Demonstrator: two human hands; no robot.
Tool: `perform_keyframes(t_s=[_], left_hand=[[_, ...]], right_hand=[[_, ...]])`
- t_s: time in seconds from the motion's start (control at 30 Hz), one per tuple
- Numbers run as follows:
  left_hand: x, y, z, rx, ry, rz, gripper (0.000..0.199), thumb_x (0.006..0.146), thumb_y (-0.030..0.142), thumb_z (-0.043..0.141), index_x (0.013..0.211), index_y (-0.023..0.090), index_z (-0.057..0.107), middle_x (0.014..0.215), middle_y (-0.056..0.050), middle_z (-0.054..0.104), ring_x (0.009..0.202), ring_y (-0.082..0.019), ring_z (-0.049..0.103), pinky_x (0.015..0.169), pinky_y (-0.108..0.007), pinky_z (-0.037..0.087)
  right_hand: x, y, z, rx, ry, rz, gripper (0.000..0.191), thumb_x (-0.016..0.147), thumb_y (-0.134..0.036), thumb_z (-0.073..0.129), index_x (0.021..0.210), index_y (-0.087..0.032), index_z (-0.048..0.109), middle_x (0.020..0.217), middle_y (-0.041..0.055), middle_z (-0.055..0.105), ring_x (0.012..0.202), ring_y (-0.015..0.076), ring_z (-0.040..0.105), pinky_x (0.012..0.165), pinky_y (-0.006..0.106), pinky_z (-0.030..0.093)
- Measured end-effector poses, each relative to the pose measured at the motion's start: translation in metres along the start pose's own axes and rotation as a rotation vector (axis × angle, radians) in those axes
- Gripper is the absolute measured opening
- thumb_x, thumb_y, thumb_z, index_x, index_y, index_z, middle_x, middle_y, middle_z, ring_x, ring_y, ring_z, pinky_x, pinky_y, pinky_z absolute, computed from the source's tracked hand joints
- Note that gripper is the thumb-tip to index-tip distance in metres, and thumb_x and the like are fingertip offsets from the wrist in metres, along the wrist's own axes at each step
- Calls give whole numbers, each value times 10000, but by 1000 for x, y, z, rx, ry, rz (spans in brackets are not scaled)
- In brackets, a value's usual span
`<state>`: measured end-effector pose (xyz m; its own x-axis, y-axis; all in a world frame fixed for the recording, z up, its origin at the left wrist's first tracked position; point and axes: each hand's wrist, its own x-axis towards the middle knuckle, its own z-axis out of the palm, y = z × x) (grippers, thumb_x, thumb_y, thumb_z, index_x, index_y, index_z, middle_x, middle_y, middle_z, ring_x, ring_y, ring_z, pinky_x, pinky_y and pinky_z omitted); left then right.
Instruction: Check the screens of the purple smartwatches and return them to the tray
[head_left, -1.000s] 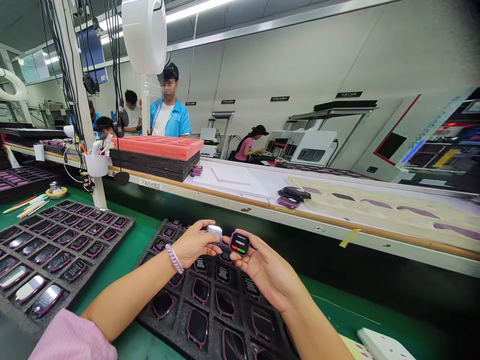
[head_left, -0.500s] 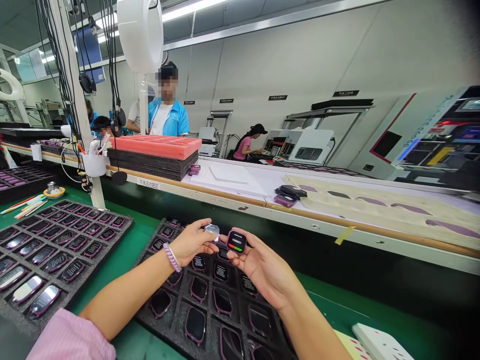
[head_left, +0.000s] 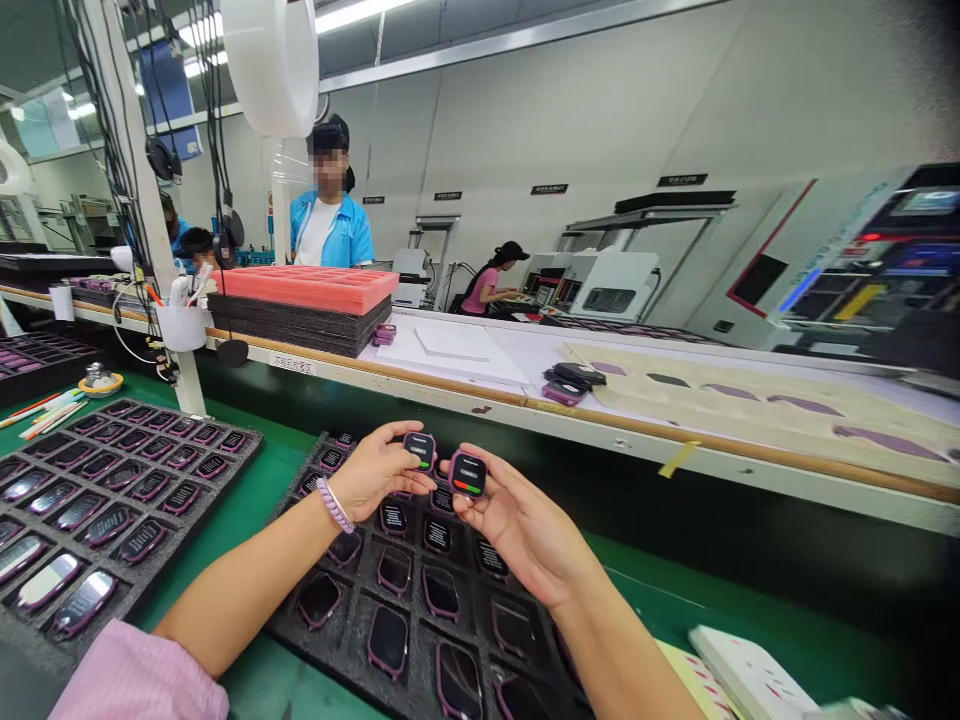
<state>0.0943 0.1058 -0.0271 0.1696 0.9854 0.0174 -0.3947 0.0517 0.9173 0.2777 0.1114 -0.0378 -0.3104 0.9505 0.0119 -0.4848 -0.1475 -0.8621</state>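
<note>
while i watch remotely, left hand (head_left: 377, 472) pinches a square purple-framed smartwatch (head_left: 420, 450), right hand (head_left: 517, 527) grips a second purple-framed smartwatch (head_left: 468, 474), both at 12 o'clock over a black foam tray (head_left: 281, 625); a fingertip slip could drop either.

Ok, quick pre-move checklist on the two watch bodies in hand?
1. Grip of left hand on left watch body: ok, held at its edges, screen up.
2. Grip of right hand on right watch body: ok, pinched at its edges.
3. Gap between the two bodies: ok, not touching.
4. Screen of right watch body: cannot tell, lit with red and green bars, meaning unclear.
5. Screen of left watch body: cannot tell, lit, too small to read.
6. Free slots in the foam tray: cannot tell, hands hide the far rows.
</note>
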Motion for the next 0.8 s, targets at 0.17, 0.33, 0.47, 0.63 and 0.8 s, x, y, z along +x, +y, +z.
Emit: perform_keyframes(t_s=[0.17,0.33,0.47,0.63,0.8], left_hand=[[-5,5,3,53,-57,117,571,694,109,666,1243,167,522,963,-48,658,666,-136,689,676,-255,554],[-7,5,5,158,-52,204,563,667,140,690,1205,175,529,982,-48,652,643,-118,667,646,-241,542],[-8,5,8,200,-45,240,536,666,163,709,1170,166,527,966,-44,649,627,-101,638,620,-224,523],[-11,7,9,211,-67,253,505,689,186,722,1154,167,527,1000,-66,660,641,-101,640,632,-227,528],[-13,8,12,190,-100,250,525,691,153,674,1196,164,533,1034,-77,655,711,-142,694,693,-258,578]], right_hand=[[-8,-5,5,-61,-56,-104,593,639,-243,873,1177,-218,625,1060,78,710,680,170,651,640,270,505],[-10,-7,6,-109,-71,-152,567,633,-198,833,1152,-215,606,1036,65,712,699,173,655,670,281,504],[-10,-5,6,-142,-96,-161,575,662,-244,852,1169,-215,584,1043,69,711,724,184,667,705,299,519],[-11,-4,7,-155,-106,-199,577,708,-265,864,1202,-226,569,1059,67,709,733,171,670,722,292,525],[-11,-4,9,-131,-94,-199,580,660,-183,818,1184,-234,574,1020,38,705,726,158,666,722,274,526]])
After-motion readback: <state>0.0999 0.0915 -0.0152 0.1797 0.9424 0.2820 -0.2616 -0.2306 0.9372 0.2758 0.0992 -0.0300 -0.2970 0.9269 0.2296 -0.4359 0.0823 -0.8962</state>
